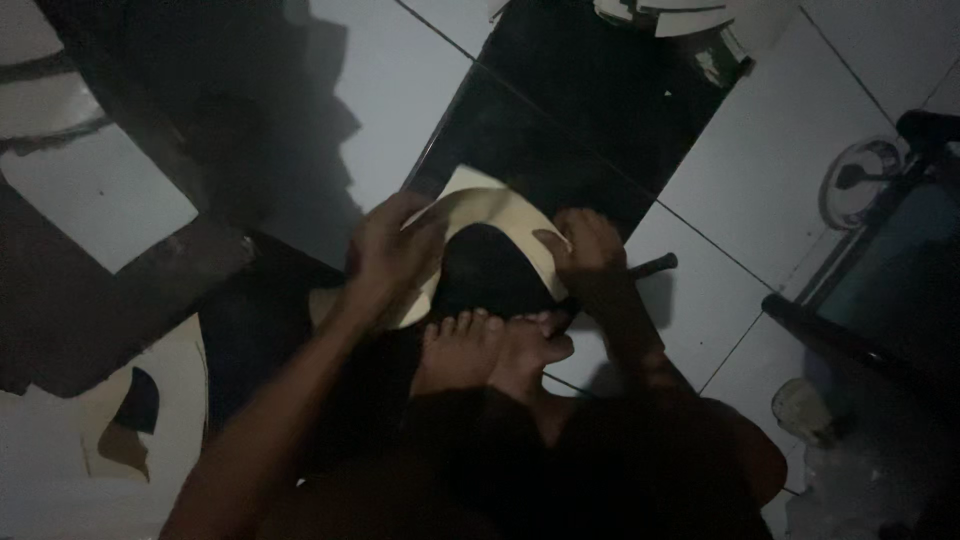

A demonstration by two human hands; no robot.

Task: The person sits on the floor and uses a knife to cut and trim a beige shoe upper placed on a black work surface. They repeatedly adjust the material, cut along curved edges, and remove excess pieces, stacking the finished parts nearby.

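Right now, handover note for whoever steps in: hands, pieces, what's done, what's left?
Left hand: gripping the left edge of the cream sheet.
Right hand: gripping the sheet's right edge.
Sheet: curved over a dark piece, just above the bare feet on the tiled floor.
Black panel lies beyond the sheet. A thin dark rod lies right of the right hand.
Cut cream scrap lies on the floor at lower left.
Done: sheet bent into an arc. Left: cannot tell; the view is dim.
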